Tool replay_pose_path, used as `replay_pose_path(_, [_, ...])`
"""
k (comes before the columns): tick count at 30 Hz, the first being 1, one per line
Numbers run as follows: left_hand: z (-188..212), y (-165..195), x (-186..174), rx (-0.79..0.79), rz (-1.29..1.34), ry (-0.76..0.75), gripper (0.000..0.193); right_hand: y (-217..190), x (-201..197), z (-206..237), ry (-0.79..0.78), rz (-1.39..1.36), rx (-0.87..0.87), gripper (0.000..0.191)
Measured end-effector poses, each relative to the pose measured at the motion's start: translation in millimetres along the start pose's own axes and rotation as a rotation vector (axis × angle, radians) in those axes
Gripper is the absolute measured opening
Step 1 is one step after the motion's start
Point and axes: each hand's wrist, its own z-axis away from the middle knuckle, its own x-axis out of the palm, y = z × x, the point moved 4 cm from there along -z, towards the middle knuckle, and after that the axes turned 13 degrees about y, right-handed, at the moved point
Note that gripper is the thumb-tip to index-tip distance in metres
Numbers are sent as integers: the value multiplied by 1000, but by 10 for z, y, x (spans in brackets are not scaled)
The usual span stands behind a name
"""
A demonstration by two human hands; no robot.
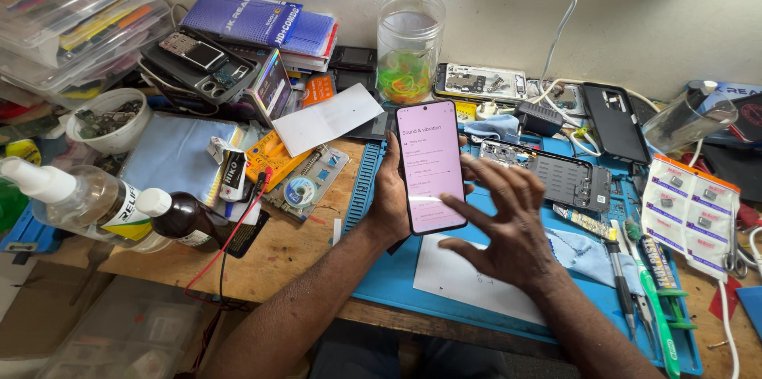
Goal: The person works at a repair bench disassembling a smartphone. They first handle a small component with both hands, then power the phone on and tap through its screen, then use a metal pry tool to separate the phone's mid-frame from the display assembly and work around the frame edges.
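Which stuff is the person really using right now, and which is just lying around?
In use:
- lit phone, held in the left hand
- right hand, a finger at its screen

Lying about:
- opened phone on the blue mat
- jar of rubber bands
- brown bottle
- screwdrivers

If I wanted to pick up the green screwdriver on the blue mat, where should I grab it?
Probably grab the green screwdriver by the middle of its long handle, coming straight down from above. It lies flat on the blue mat, squeezed between other tools, so pinch its two long sides.
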Motion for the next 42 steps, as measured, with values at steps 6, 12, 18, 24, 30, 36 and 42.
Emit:
replay_pose_path(6, [-8,38,-23,34,-108,78,95,202,-141,8,106,27,96,49])
replay_pose_path(12, [-7,42,-21,46,-131,76,94,119,-129,7,86,-10,79,52])
replay_pose_path(18, [-7,43,-15,46,-131,69,95,123,-109,6,76,-9,80,54])
replay_pose_path(24, [15,13,7,29,-142,58,91,88,-22,18,22,30,69,69])
replay_pose_path(30, [21,-2,8,10,-174,86,90,144,-33,18,3,121,113,64])
replay_pose_path(36, [16,16,24,15,-139,102,92,211,-71,41,83,32,179,63])
replay_pose_path(42, [12,42,19,45,-131,81,95,295,-119,79,140,-66,274,45])
